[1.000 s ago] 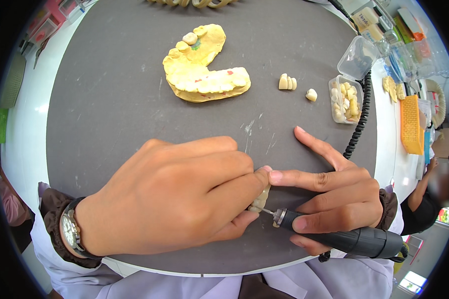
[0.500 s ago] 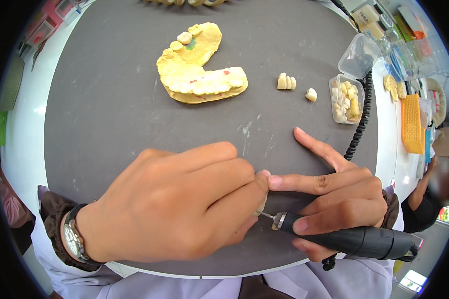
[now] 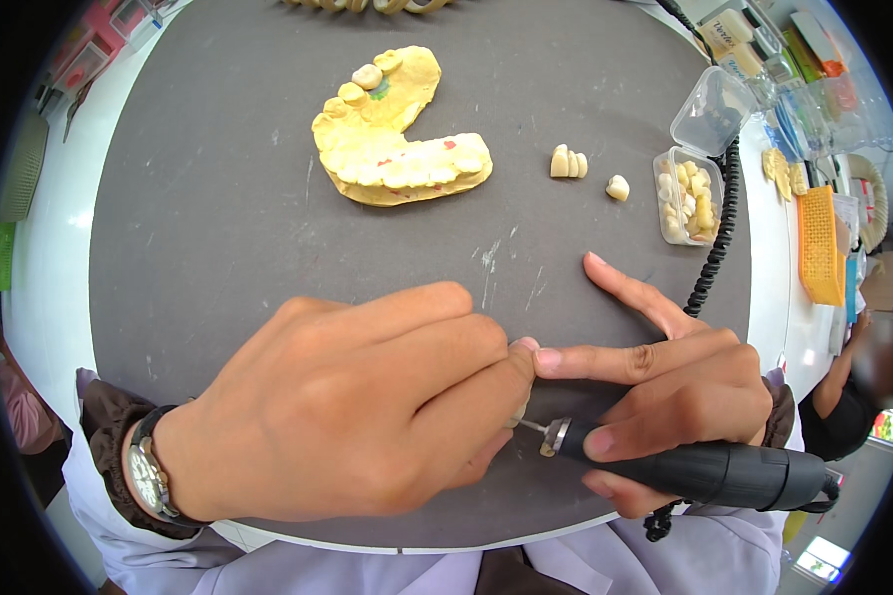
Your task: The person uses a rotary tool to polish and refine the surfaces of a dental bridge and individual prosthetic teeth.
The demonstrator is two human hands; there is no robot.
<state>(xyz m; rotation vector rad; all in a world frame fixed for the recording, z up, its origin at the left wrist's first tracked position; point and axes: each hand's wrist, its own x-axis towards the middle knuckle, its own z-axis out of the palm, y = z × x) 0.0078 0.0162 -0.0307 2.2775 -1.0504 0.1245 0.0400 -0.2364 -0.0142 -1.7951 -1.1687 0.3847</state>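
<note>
My left hand [image 3: 367, 407], with a watch on its wrist, pinches a small cream-coloured dental piece [image 3: 523, 409]. Most of that piece is hidden behind the fingers, so its exact shape does not show. In my right hand [image 3: 690, 392] is a black rotary handpiece [image 3: 729, 475], gripped between thumb and fingers. Its thin metal bur [image 3: 532, 425] points left and reaches the piece; whether it touches is too small to tell. One right finger rests against the left fingertips, and another stretches out above the mat.
Beyond my hands a yellow plaster dental model [image 3: 397, 164] sits on the grey mat [image 3: 218, 218]. To its right lie joined tooth crowns [image 3: 568, 163], a single crown [image 3: 617, 188] and an open clear box [image 3: 687, 238] of teeth. A black coiled cord [image 3: 722, 233] runs beside the box.
The rear of the handpiece has risen slightly, with the right hand shifting a little. My left hand keeps its pinch on the dental piece.
</note>
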